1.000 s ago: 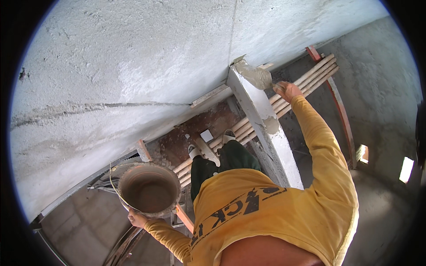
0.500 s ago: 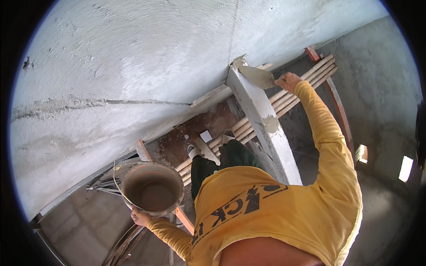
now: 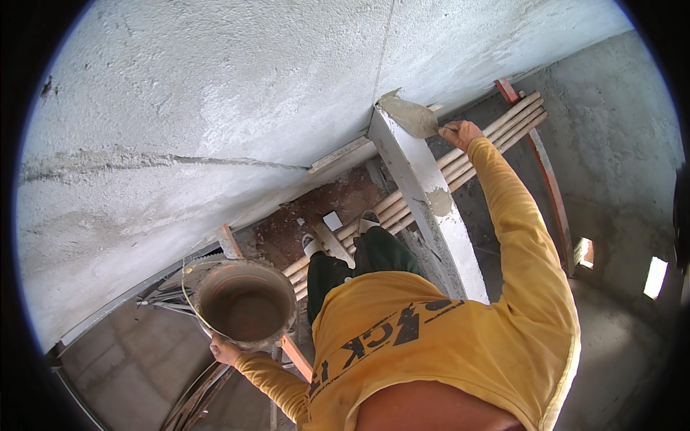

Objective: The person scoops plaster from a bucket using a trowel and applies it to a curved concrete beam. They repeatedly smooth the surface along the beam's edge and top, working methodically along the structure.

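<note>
The trowel (image 3: 411,115) sits in the upper middle of the frame, its flat blade loaded with grey mortar and pressed to the top of the concrete column (image 3: 424,194), right where the column meets the rough plastered ceiling (image 3: 237,93). Your right hand (image 3: 460,133) is closed around the trowel's handle just right of the blade, fingers wrapped tight, with your yellow sleeve (image 3: 525,237) running down from it toward the lower right. A smear of wet mortar (image 3: 440,202) clings to the column's face lower down.

Your left hand (image 3: 225,350) is at the lower left, gripping the bottom edge of a round pan (image 3: 246,303) from beneath; the fingers curl under it, so you cannot see how far they close. The pan is coated with brownish-grey mortar inside and is held up near the ceiling, well apart from the trowel.

Below you, in the centre, your feet in pale shoes (image 3: 338,241) stand on a platform of pale bamboo poles (image 3: 496,133) that stretch toward the upper right, with a red metal frame bar (image 3: 546,179) just beside them. A grey wall (image 3: 618,144) fills the right side of the frame.
</note>
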`<state>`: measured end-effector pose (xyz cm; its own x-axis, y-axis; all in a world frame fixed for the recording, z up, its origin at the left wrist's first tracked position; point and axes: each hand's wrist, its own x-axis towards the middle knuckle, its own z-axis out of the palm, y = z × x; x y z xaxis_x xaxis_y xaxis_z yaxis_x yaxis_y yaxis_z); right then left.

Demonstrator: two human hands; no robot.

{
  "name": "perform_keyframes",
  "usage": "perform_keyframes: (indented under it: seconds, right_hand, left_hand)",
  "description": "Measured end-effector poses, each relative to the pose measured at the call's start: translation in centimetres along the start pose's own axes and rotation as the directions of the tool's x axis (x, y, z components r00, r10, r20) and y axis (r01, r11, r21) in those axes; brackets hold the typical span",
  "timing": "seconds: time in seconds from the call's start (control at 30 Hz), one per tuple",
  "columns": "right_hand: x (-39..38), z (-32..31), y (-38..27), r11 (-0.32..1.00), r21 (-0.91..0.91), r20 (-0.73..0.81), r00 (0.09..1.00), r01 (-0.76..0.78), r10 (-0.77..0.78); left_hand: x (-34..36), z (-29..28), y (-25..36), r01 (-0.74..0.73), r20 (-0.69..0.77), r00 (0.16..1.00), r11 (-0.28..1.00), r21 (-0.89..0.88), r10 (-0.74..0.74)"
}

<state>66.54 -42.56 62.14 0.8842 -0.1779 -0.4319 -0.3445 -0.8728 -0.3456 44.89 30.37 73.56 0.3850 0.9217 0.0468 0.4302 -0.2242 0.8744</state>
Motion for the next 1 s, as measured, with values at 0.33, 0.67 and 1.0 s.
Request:
perform_keyframes:
  seconds: [0.33,0.67,1.0]
  right_hand:
    - [-0.1,-4.6,-0.8,0.986,-0.134,0.193,0.978,0.099,-0.072]
    - [-4.7,1.5,-3.4,0.776,0.589,0.120,0.975,-0.223,0.190]
    - [-3.0,1.7,-3.2,0.989,0.120,0.089,0.991,0.088,-0.099]
  left_hand:
    - [1.0,0.4,-0.8,-0.016,0.065,0.998,0.999,0.029,0.014]
    - [1.6,0.0,-2.6,-0.064,0.033,0.998,0.991,0.120,0.060]
    - [2.2,1.2,-3.2,0.016,0.090,0.996,1.000,-0.015,-0.014]
